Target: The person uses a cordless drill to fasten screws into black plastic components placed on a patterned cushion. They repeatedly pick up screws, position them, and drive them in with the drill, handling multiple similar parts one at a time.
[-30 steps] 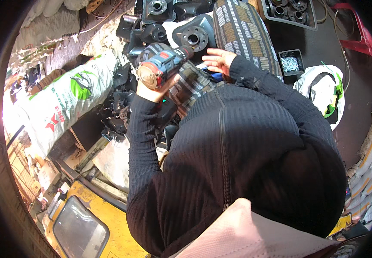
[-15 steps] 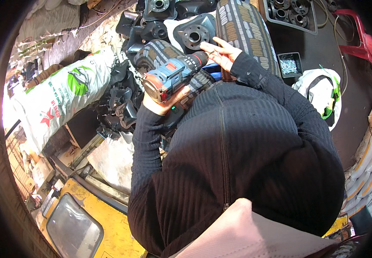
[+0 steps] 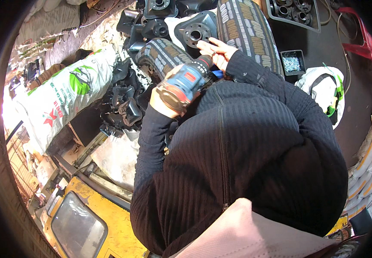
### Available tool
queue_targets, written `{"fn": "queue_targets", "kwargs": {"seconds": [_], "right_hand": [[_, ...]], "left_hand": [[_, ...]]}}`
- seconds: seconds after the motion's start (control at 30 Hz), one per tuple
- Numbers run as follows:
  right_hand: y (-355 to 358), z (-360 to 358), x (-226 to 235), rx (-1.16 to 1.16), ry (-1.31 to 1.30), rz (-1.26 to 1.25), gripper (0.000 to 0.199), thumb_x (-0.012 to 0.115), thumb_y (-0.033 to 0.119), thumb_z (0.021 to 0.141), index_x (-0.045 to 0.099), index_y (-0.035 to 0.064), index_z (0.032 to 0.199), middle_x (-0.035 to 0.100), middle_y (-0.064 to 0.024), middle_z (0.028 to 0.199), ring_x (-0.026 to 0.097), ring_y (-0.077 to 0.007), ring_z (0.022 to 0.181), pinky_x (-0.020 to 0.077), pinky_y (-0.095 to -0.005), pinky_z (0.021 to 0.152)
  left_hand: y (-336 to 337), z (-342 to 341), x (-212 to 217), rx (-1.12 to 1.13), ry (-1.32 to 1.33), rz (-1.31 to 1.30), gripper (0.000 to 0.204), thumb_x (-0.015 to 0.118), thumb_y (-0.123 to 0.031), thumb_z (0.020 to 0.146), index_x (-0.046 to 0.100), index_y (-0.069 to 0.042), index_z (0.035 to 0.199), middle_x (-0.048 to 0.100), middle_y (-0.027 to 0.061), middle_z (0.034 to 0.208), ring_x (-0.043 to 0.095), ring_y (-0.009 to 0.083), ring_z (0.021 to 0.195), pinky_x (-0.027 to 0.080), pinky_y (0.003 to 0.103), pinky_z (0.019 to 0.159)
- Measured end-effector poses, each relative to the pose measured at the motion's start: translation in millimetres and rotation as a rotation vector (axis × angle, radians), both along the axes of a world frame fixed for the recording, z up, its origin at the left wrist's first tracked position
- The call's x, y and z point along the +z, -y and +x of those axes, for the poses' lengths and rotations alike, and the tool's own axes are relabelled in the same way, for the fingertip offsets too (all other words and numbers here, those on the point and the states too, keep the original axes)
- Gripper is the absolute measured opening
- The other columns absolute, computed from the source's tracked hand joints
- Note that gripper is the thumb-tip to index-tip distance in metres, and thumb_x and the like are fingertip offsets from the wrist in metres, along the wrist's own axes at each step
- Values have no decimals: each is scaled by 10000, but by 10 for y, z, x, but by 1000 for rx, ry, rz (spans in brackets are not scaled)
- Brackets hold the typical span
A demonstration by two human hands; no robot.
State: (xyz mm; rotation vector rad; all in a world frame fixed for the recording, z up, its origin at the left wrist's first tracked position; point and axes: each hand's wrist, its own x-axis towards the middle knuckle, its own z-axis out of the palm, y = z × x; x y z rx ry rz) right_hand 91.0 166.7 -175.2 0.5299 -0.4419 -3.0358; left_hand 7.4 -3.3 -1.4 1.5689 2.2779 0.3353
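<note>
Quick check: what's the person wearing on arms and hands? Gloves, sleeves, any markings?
No gloves: the left hand and right hand are bare. Both arms are in long black ribbed knit sleeves reaching the wrists, part of a black top with a zip down the front. No markings, watch or rings are visible.

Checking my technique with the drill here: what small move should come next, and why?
Probably tip the blue cordless drill so its nose meets the spot under the right hand. The left hand grips the drill, while the right fingers rest beside the black flanged plate, as if steadying a fastener there.
</note>
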Motion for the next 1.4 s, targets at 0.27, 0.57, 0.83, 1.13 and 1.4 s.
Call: {"fn": "queue_targets", "kwargs": {"seconds": [0.27, 0.57, 0.83, 1.13, 1.4], "right_hand": [[74, -58, -65, 166, 464, -70, 445, 529, 223, 878, 393, 18, 1249, 561, -173, 1057, 553, -331, 988, 479, -439, 831], [238, -376, -491, 291, 608, 473, 412, 563, 147, 854, 371, 110, 1217, 517, -87, 1051, 569, -233, 884, 502, -419, 650], [314, -431, -641, 283, 604, 640, 229, 504, 160, 892, 471, 21, 1071, 570, -76, 958, 605, -157, 770, 513, -293, 567], [344, -427, -582, 268, 604, 630, 162, 504, 174, 899, 530, 22, 952, 613, -61, 831, 618, -130, 714, 515, -252, 559], [356, -453, -589, 279, 582, 586, 174, 470, 176, 915, 515, 30, 998, 577, -34, 887, 607, -132, 752, 524, -276, 557]], "left_hand": [[-22, -171, -208, 114, 128, -37, 389, 675, -329, 717, 598, -94, 1017, 609, 97, 981, 586, 273, 911, 456, 375, 806], [-201, -497, -523, 370, 231, -260, 493, 738, -303, 698, 560, -54, 1085, 610, 89, 1037, 586, 223, 964, 450, 331, 846], [-430, -666, -580, 257, 212, -395, 507, 724, -298, 713, 538, -65, 1123, 595, 84, 1077, 567, 214, 988, 431, 321, 874], [-682, -727, -520, 15, 76, -501, 508, 661, -473, 711, 589, -61, 998, 627, 116, 955, 612, 264, 887, 492, 339, 758], [-638, -768, -717, 55, 211, -445, 575, 714, -415, 692, 527, -28, 1075, 611, 99, 1007, 599, 216, 921, 478, 312, 798]]}}
